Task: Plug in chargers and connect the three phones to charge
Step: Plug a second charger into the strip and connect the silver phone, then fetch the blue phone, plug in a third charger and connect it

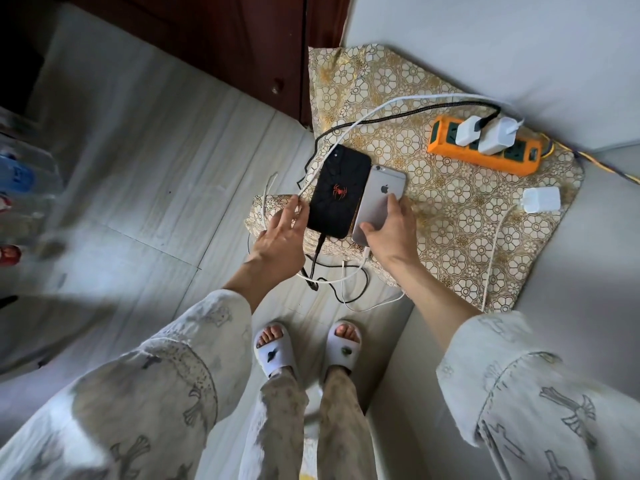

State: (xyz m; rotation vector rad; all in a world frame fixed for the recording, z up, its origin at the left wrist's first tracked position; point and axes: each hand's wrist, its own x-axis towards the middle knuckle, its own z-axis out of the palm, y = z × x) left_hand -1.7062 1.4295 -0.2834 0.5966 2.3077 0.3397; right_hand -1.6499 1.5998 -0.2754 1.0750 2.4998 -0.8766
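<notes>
Orange plastic marked the power strip (484, 148) at the far side of the patterned cloth (460, 230), with two white chargers (485, 133) seated in it and a third white charger (542, 199) lying loose on the cloth, its cable trailing off the near edge. From the head camera, the only view, the black phone (337, 192) with a red spider lay face down, a black cable entering its near end. Touching it on the right lay the silver phone (379, 209), a white plug at its near end. The right hand (389, 230) lay over that phone, fingers wrapped on its lower half. The left hand (280, 233) pinched a white cable (349, 129) between fingertips just left of the black phone. No third phone showed.

Judging from this, the silver phone was being seated on its plug. Doing it well would mean steadying the phone flat, pressing the plug straight in, and keeping the white cable slack so neither neighbour got dragged. The loose charger looked unplugged and probably needed a free socket.
</notes>
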